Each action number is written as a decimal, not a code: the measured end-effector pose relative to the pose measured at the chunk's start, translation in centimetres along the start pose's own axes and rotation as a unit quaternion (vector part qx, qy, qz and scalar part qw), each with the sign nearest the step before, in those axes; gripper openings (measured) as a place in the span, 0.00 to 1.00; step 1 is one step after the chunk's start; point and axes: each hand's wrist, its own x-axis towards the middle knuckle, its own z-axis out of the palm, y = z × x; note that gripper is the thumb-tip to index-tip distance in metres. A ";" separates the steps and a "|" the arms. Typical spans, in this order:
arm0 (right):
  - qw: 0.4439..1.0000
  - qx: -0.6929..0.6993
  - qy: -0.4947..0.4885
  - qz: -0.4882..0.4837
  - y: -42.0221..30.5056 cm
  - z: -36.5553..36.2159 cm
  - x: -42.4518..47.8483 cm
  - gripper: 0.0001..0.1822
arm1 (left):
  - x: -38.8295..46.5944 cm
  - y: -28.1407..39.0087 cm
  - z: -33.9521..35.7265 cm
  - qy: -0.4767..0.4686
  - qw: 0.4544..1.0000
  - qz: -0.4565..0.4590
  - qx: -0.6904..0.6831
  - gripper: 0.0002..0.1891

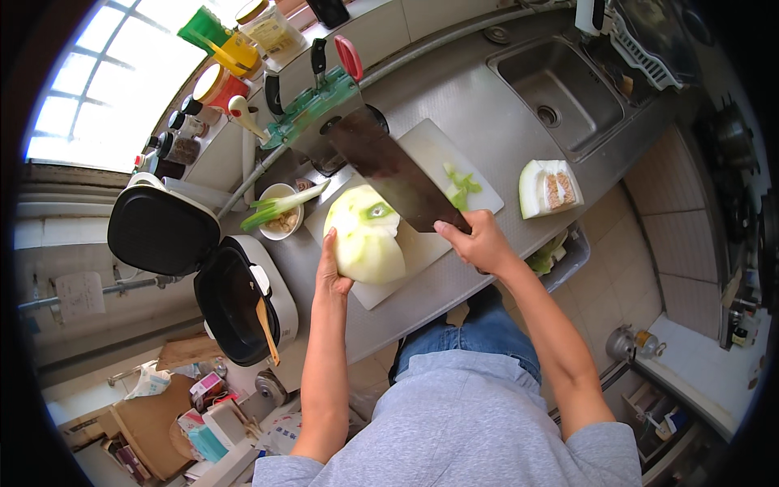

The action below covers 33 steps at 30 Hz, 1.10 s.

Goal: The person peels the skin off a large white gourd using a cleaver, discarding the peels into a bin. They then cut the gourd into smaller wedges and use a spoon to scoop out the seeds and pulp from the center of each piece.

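My left hand [333,271] steadies a large, pale green peeled melon [365,252] from its left side, fingers partly hidden beneath it. The melon rests on or just above a white cutting board [420,140]. A broad dark cleaver [395,170] is gripped by its handle in my right hand [484,240]. Its blade slants up and left across the board, past the melon's right side, hiding part of the board. Green peel scraps [461,184] lie on the board, right of the blade. Farther right, a cut melon chunk [532,198] with a seedy core stands on the steel counter.
A white bowl [277,190] with a scallion [283,206] sits left of the board. An open cooker [286,292] holds a wooden spatula [266,329]. Behind the board stands a green knife rack [304,115]. Right are a sink [563,91] and, below the edge, a waste bin [572,268].
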 end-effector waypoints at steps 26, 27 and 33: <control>0.965 -0.067 -0.193 0.164 2.5 2.2 6.4 0.24 | -3.7 -5.7 -3.0 0.185 0.680 0.440 0.557 0.19; 0.962 -0.077 -0.203 0.166 2.5 2.1 6.9 0.24 | -3.7 -5.7 -3.0 0.190 0.681 0.441 0.552 0.19; 0.931 -0.138 -0.276 0.194 1.3 1.7 10.3 0.25 | -3.8 -5.9 -2.7 0.214 0.692 0.443 0.528 0.19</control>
